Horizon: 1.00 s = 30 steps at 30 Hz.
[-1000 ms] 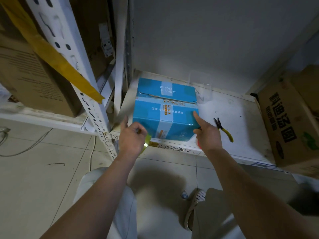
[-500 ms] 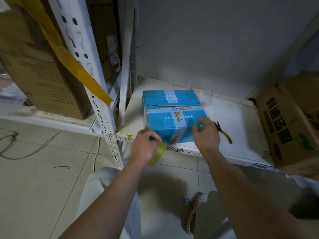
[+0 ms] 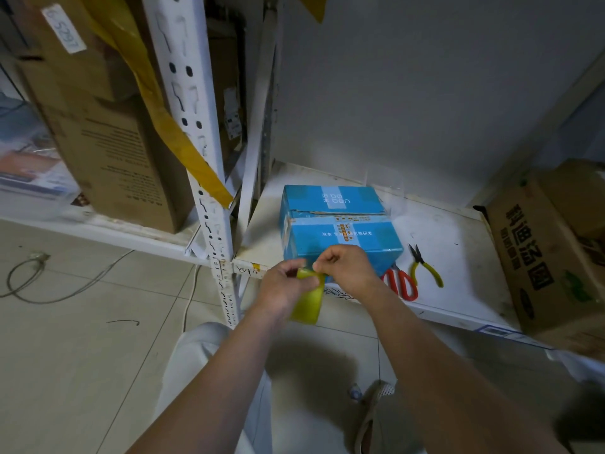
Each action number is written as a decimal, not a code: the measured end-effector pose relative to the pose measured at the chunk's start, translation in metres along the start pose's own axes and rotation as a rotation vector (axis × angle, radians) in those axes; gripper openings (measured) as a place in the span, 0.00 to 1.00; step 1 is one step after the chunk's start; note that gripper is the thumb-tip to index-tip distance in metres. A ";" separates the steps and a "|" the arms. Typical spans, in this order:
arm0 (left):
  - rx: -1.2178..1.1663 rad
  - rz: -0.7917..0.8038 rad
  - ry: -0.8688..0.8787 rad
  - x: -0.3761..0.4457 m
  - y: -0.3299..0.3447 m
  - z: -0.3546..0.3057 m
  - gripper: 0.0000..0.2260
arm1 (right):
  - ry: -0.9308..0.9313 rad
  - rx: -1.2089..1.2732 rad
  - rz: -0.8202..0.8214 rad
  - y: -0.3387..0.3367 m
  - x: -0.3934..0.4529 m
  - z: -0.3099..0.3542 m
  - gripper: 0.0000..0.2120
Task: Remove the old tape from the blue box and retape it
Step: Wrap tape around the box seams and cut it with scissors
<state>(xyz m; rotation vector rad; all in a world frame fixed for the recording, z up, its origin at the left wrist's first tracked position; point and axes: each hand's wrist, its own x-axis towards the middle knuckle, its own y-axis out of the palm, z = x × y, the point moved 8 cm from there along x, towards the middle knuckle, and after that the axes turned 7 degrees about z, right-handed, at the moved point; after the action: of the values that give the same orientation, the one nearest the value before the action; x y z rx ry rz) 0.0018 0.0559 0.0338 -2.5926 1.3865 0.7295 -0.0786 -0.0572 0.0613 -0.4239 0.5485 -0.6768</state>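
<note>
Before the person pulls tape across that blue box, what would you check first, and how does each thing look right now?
1. Yellow-green tape roll held by left hand: ok.
2. Tape end pinched by right hand: cannot tell, fingers hide it.
3. Blue cardboard box sitting flat on white shelf: ok.
4. Top flaps closed flush: not ok, a ragged seam shows.
5. Red-handled scissors close by for cutting: ok.
</note>
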 end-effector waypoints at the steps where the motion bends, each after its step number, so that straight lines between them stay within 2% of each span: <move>1: -0.059 0.004 -0.037 -0.002 0.001 0.003 0.24 | -0.007 -0.040 -0.033 -0.002 0.002 0.001 0.07; 3: -0.074 -0.001 -0.078 -0.002 0.000 0.008 0.23 | -0.025 -0.110 -0.077 -0.004 0.003 0.002 0.08; 7: 0.108 0.168 -0.063 -0.005 0.017 0.004 0.08 | -0.077 -0.271 -0.155 -0.005 0.002 0.012 0.05; 9: 0.192 0.154 -0.021 -0.004 0.021 -0.001 0.04 | -0.094 -0.406 -0.205 -0.006 -0.001 0.022 0.04; 11: 0.231 0.109 -0.028 0.002 0.021 -0.002 0.06 | -0.129 -0.490 -0.263 -0.011 -0.002 0.033 0.04; 14: 0.105 0.087 -0.142 0.002 0.018 0.009 0.09 | -0.174 -0.517 -0.308 -0.017 0.000 0.046 0.03; 17: -0.009 0.099 -0.224 0.001 0.019 0.015 0.08 | -0.157 -0.527 -0.275 -0.017 0.007 0.046 0.04; 23: -0.203 0.143 -0.258 0.005 0.035 0.008 0.09 | -0.096 -0.572 -0.177 -0.015 0.036 0.047 0.07; 30: -0.247 0.096 -0.277 0.010 0.039 0.011 0.13 | -0.063 -0.746 -0.092 -0.012 0.054 0.052 0.10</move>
<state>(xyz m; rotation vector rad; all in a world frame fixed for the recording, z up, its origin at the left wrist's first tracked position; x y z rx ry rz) -0.0289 0.0295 0.0239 -2.4823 1.4185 1.2936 -0.0183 -0.0928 0.0899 -1.1699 0.7170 -0.5252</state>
